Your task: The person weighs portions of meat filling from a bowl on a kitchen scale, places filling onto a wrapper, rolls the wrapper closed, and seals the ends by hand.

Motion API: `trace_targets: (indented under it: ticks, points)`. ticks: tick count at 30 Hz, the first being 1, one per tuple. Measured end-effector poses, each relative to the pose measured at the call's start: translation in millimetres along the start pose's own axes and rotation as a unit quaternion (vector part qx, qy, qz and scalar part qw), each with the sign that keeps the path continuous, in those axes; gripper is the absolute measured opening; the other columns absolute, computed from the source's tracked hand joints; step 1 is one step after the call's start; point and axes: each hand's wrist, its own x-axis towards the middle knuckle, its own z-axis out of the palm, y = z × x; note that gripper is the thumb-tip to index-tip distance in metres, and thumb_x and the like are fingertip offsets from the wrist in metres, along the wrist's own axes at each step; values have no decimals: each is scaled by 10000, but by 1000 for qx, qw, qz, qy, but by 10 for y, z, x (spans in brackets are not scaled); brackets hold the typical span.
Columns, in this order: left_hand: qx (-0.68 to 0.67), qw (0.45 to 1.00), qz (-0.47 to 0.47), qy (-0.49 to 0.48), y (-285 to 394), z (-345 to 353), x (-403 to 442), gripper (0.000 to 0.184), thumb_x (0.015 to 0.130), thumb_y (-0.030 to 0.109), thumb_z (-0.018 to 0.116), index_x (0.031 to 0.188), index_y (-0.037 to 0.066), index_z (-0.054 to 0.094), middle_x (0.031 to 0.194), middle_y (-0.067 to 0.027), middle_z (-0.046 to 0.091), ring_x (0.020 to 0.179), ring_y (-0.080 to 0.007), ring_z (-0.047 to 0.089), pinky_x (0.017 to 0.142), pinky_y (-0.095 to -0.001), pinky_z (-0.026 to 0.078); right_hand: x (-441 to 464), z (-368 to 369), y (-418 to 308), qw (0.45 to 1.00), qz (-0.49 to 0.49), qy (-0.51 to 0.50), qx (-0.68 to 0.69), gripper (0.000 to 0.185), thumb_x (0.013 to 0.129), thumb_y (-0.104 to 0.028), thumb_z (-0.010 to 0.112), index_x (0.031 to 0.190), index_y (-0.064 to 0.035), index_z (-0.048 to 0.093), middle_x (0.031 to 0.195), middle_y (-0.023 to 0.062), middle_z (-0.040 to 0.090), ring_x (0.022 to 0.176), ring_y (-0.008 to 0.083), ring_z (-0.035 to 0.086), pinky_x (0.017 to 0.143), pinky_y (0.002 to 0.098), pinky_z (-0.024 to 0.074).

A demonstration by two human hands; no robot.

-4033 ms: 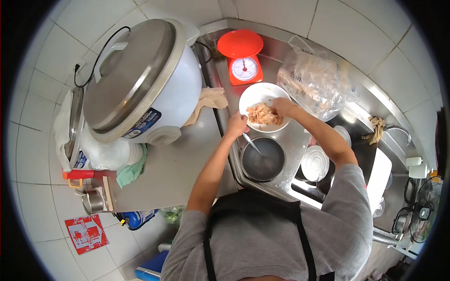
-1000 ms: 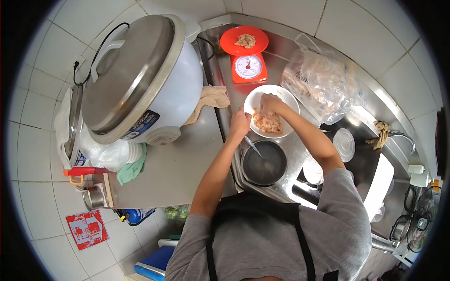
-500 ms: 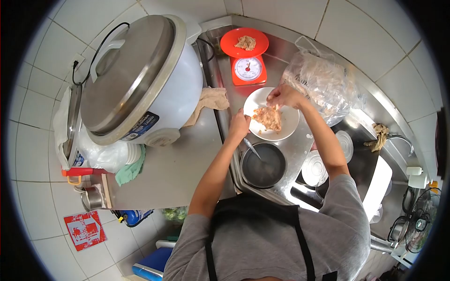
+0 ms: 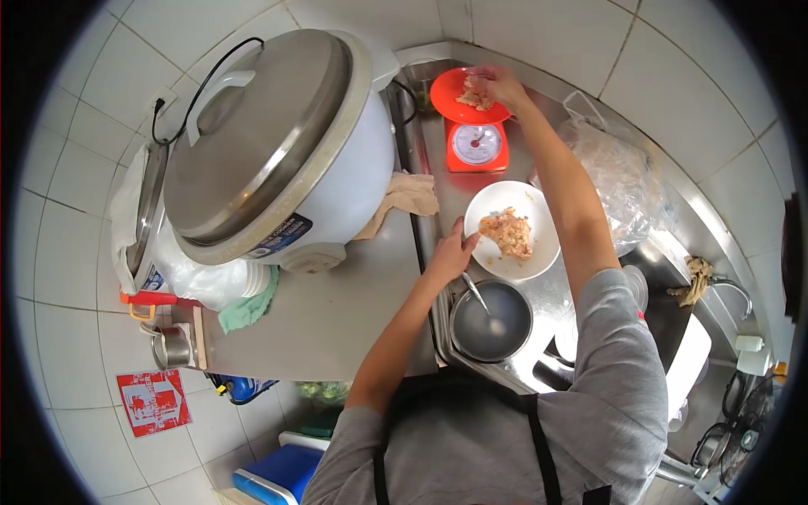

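Fingers of my left hand (image 4: 454, 252) close on the left rim of a white bowl (image 4: 539, 216), which holds a mound of reddish-tan food (image 4: 508, 234). My right hand (image 4: 497, 87) is over the red pan (image 4: 448, 94) of a kitchen scale (image 4: 477, 146), its fingers closed at a small pile of the same food (image 4: 474, 98); whether they hold some is hidden. Below the white bowl stands a dark metal bowl (image 4: 497, 330) of cloudy liquid, with a spoon (image 4: 475, 293) leaning in it.
A large rice cooker (image 4: 345, 177) stands left, with a tan cloth (image 4: 410, 195) beside it. A clear plastic bag (image 4: 627, 181) lies at the right, near the sink faucet (image 4: 732, 286). A green cloth (image 4: 251, 307) and plastic-wrapped items (image 4: 198, 273) are farther left.
My right hand has moved up from the white bowl to the scale pan. Food has appeared on the pan since the earliest frame. My left hand stays at the bowl's rim. The view has shifted.
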Motion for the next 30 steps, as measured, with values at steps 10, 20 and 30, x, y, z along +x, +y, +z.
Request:
trace_targets:
  ticks: [10,20,30]
  points:
    - [7,999,37,15,-1,48,19,511,927,311,498,1345,70,330,710,-125,616,534,-204,611,548,-343,491,-90,98,45,996,-21,-32,-79,229,814,-66,574,1036,-35,621,805,94,656,668,159,627,537,293,509]
    - [51,998,29,22,-59,74,41,508,929,318,490,1343,75,322,740,-148,628,558,-238,614,594,-370,492,53,-74,-48,933,19,-98,-347,335,812,-259,629,1061,-34,624,787,175,651,754,297,641,745,390,503]
    - [31,999,13,-1,19,24,14,588,920,345,493,1357,11,285,876,-234,620,803,-358,601,722,-435,472,45,65,-9,946,-86,-93,-299,285,724,-45,628,1007,-16,651,884,168,664,732,242,643,693,341,514]
